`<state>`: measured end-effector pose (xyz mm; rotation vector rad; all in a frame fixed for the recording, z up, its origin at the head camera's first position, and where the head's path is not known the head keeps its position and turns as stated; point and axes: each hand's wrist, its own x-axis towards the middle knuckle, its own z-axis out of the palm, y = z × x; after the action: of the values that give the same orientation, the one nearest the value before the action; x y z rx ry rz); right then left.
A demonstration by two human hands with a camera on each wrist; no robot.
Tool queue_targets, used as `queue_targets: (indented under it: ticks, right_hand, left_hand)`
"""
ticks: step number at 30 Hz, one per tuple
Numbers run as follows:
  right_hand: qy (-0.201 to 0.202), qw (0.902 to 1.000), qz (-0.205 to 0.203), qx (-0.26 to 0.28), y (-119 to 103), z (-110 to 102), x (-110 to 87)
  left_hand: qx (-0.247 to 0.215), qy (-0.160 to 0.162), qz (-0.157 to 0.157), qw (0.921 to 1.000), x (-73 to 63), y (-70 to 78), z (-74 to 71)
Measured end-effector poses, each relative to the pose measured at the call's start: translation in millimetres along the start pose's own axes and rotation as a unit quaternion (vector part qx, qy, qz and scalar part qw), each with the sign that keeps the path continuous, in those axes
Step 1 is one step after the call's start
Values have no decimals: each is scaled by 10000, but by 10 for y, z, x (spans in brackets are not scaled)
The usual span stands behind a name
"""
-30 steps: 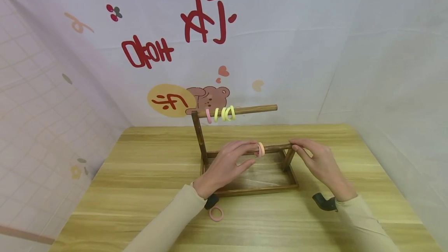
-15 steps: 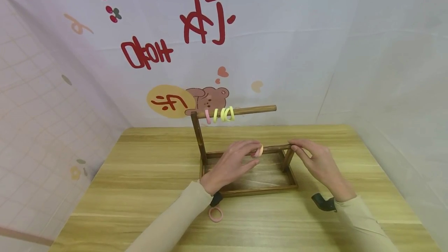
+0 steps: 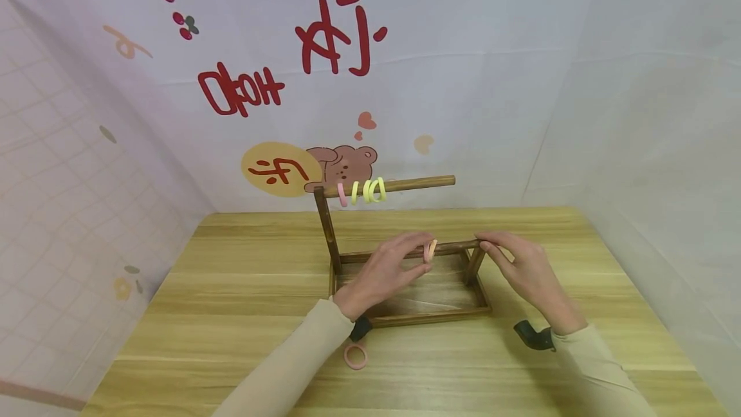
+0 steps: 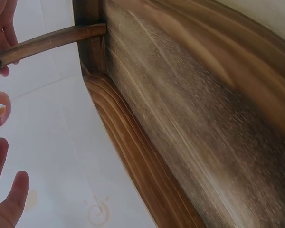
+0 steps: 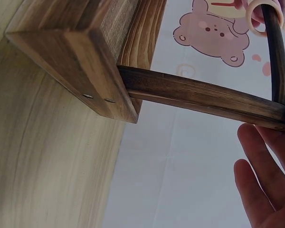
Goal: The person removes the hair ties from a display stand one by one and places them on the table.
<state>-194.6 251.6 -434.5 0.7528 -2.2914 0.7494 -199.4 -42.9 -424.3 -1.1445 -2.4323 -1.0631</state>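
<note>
Two at once, pinching pink and peach rings (image 3: 428, 252) around lower bar (image 3: 457, 247) of wooden rack (image 3: 431, 320) with left hand (image 3: 386, 269), gripping bar's end with right hand (image 3: 525, 268); apparently threading or removing, next calling for a straight slide along the bar.

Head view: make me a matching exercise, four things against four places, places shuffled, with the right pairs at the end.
Things
1. Yellow-green rings
2. Left hand
3. Loose pink ring
4. Right hand

Places
A. Lying on the table, in front of the wooden rack
B. At the right end of the lower bar
C. Around the upper bar
D. At the orange and pink rings on the lower bar

Right pairs: 1-C, 2-D, 3-A, 4-B
</note>
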Motion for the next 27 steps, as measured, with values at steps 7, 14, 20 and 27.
queue_targets:
  ticks: [7, 14, 20, 27]
  right_hand:
    - [-47, 10000, 59, 13, 3, 1, -6]
    - [-52, 10000, 41, -55, 2, 2, -9]
    - [-52, 10000, 45, -47, 0, 3, -11]
    - [-61, 10000, 49, -41, -6, 0, -10]
  left_hand:
    - [815, 178, 565, 9949, -15, -84, -17]
    - [1893, 322, 1046, 9758, -13, -126, -4]
    - [1939, 347, 1007, 9752, -12, -135, 4]
    - [1777, 367, 992, 9784, -1, -128, 6]
